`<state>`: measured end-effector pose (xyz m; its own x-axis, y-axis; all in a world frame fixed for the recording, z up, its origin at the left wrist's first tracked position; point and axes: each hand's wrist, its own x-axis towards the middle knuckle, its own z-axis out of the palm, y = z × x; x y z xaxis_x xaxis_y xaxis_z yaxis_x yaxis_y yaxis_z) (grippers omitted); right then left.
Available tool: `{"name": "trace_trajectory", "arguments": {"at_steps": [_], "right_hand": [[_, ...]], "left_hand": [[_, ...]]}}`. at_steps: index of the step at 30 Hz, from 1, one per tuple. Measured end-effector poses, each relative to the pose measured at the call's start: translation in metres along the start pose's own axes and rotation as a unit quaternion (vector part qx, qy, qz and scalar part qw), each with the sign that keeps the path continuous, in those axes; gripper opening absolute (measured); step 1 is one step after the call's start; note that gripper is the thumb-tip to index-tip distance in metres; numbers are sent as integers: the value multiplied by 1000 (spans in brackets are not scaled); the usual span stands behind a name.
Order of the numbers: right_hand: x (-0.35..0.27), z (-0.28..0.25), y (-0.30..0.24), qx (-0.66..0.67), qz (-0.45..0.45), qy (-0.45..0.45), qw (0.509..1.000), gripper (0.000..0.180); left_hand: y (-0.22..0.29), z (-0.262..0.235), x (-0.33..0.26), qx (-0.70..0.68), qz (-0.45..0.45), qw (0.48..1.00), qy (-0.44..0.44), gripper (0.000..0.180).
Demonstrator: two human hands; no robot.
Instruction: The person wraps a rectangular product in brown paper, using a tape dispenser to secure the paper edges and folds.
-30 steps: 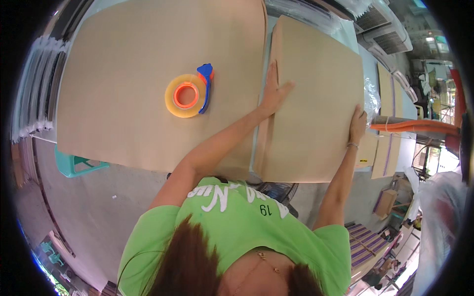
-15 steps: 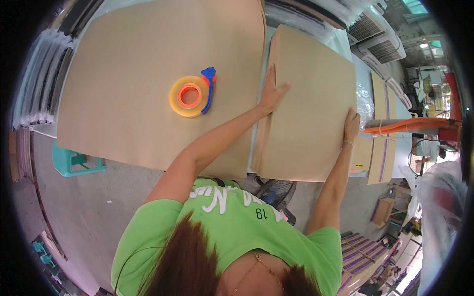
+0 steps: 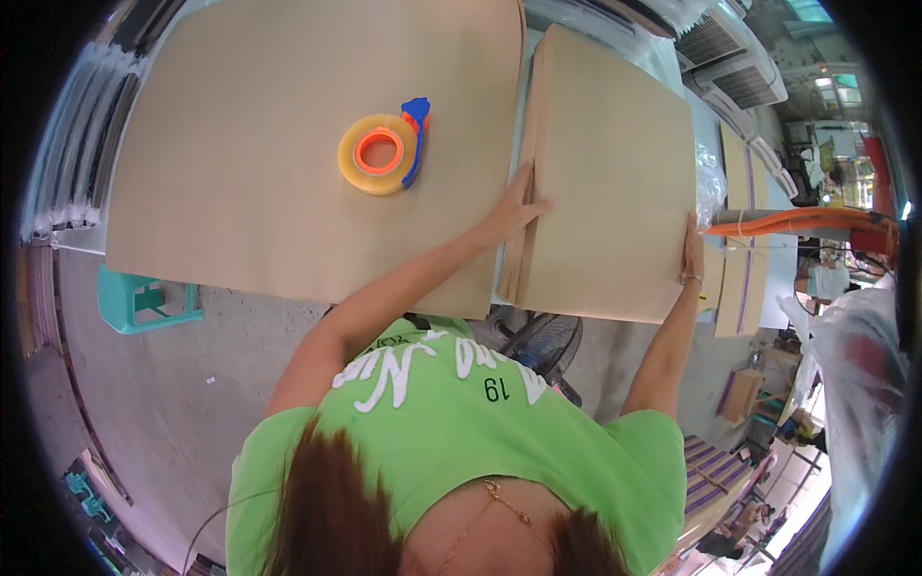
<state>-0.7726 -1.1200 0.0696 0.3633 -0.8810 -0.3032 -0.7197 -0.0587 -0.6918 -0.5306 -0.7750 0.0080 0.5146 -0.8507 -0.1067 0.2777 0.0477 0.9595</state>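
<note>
A thick stack of brown cardboard sheets point(image 3: 615, 173) lies on the table in front of me. Its layers show along the left side, slightly uneven. My left hand point(image 3: 517, 206) grips that side, thumb over the top edge and fingers along the layers. On the opposite edge, my right hand point(image 3: 691, 252) presses with its fingers straight along the side; its thumb is hidden. The stack is held between both hands. To the left, a roll of clear tape point(image 3: 358, 171) on an orange core, with a blue cutter point(image 3: 417, 134), rests on a large brown sheet point(image 3: 240, 173).
Plastic-wrapped panels point(image 3: 82, 144) stand at the far left. A green stool point(image 3: 144, 300) is on the floor below the table. Right of the stack are clear plastic film point(image 3: 709, 187), orange tubing point(image 3: 778, 221) and long cardboard strips point(image 3: 738, 288). A black fan point(image 3: 547, 341) stands under the table edge.
Both hands have slid nearer to me along the stack's sides. The layers on its left side look more spread. The whole view has shifted slightly, and the tape roll appears higher in it.
</note>
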Motion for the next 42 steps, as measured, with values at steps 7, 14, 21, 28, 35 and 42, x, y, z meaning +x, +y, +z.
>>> {"name": "trace_trajectory", "arguments": {"at_steps": [7, 14, 21, 28, 35, 42], "right_hand": [[1, -3, 3, -178, 41, 50, 982, 102], [-12, 5, 1, -208, 35, 122, 970, 95], [-49, 20, 4, -268, -79, 183, 943, 62], [-136, 62, 6, -324, -90, 203, 920, 58], [-229, 164, -33, -352, -179, 180, 901, 56], [-290, 287, -96, -470, -308, 243, 791, 51]], "left_hand": [[-14, 19, -2, 16, 4, 999, 29, 110], [-14, 23, -2, 59, 44, 997, 34, 110], [20, 1, -23, 66, -39, 997, -27, 98], [44, -93, -163, 33, -83, 994, -62, 58], [35, -231, -355, -28, -213, 967, 139, 57], [6, -352, -512, -122, -160, 889, 410, 57]]}}
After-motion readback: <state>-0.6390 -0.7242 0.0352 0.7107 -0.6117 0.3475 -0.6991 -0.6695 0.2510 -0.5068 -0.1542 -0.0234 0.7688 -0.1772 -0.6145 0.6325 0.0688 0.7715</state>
